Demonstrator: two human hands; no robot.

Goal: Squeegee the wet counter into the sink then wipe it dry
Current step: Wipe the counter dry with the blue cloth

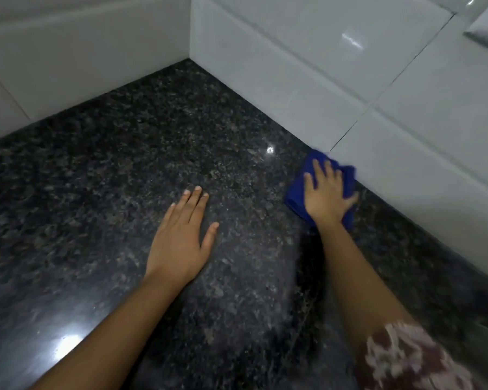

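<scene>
Counter (124,170) in wipe-dry phase, squeegee part judged done.

Dark granite counter filled the view up to the white tiled wall (293,66); no squeegee & no sink in view, no puddles seen, only light glare. Left hand (181,240) lay flat, fingers spread, holding nothing. To the right, right hand (326,192) pressed flat on the folded blue cloth (293,198), just beside the wall. Prob. the rest of the surface was left to dry.
</scene>
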